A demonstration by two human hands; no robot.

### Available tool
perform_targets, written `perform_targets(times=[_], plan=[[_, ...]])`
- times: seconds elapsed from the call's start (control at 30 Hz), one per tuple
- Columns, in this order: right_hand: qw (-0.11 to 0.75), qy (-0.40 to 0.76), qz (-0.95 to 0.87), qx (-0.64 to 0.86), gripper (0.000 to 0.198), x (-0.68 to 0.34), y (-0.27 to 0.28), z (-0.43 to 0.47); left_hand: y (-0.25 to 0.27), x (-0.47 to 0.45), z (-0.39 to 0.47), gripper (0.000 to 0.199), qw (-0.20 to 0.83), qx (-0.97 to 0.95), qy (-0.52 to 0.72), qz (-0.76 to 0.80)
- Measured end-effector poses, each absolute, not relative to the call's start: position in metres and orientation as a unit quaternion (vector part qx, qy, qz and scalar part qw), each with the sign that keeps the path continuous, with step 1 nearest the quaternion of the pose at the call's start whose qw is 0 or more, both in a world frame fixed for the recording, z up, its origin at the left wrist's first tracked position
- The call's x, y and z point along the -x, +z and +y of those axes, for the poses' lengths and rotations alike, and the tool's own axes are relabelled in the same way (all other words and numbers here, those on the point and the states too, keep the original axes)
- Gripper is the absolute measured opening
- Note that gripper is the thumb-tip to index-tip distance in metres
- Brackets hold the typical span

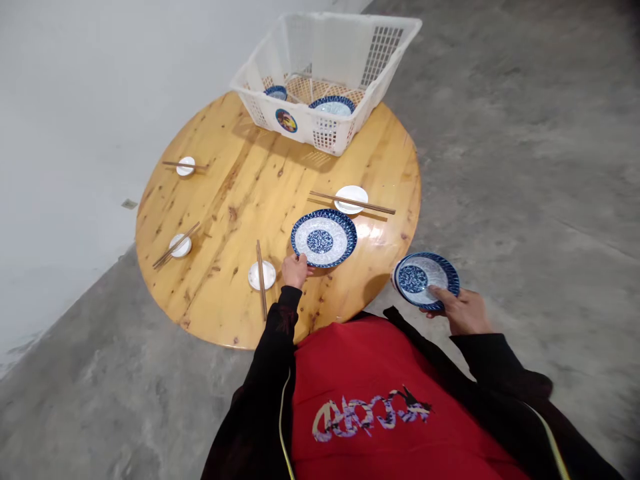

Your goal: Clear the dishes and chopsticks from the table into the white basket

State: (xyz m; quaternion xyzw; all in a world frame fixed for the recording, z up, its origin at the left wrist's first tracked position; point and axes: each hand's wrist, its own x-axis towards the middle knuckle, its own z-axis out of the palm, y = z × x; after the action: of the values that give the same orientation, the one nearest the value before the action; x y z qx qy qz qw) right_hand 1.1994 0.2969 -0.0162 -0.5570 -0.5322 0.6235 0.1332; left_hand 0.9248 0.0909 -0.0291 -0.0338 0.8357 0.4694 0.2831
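My left hand (296,270) pinches the near-left rim of a blue-and-white plate (320,241), which is over the wooden table (225,220) on its right side. Off the table's right edge, my right hand (463,310) grips blue-and-white bowls (413,279) by the rim, thumb inside. They look nested, though I cannot tell how many. Just beyond the plate lies a small white dish (351,199) with chopsticks (367,206) across it. Left of my left hand is another small white dish (267,275), with chopsticks (261,280) resting over it.
A white plastic basket (295,123) stands at the table's far side, with blue-and-white dishes (333,105) inside. Along the left side are two more small dishes (185,171) with chopsticks. A white wall (65,133) rises at left; grey concrete floor (525,167) surrounds the table.
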Motion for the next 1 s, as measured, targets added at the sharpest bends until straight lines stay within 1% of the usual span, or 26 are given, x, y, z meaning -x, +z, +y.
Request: perform_targets(times=[0.2, 0.37, 0.43, 0.57, 0.7, 0.83, 1.0], plan=[[0.13, 0.627, -0.538, 0.548, 0.035, -1.195, -0.018, 0.301, -0.024, -0.926, 0.089, 0.033, 0.311, 0.032, 0.437, 0.843], [0.133, 0.639, -0.527, 0.545, 0.025, -1.194, -0.019, 0.298, -0.03, -0.925, 0.093, 0.037, 0.315, 0.028, 0.422, 0.85], [0.133, 0.639, -0.524, 0.547, 0.024, -1.194, -0.019, 0.297, -0.031, -0.925, 0.095, 0.037, 0.313, 0.038, 0.429, 0.847], [0.135, 0.634, -0.529, 0.549, 0.027, -1.195, -0.022, 0.297, -0.023, -0.925, 0.093, 0.037, 0.298, 0.055, 0.457, 0.836], [0.12, 0.634, -0.532, 0.548, 0.024, -1.192, -0.024, 0.297, -0.005, -0.925, 0.084, 0.032, 0.289, 0.057, 0.476, 0.829], [0.116, 0.648, -0.52, 0.544, 0.025, -1.183, -0.025, 0.294, 0.009, -0.925, 0.077, 0.032, 0.279, 0.059, 0.454, 0.844], [0.096, 0.634, -0.546, 0.539, 0.028, -1.182, -0.032, 0.294, 0.015, -0.921, 0.076, 0.031, 0.265, 0.05, 0.423, 0.865]])
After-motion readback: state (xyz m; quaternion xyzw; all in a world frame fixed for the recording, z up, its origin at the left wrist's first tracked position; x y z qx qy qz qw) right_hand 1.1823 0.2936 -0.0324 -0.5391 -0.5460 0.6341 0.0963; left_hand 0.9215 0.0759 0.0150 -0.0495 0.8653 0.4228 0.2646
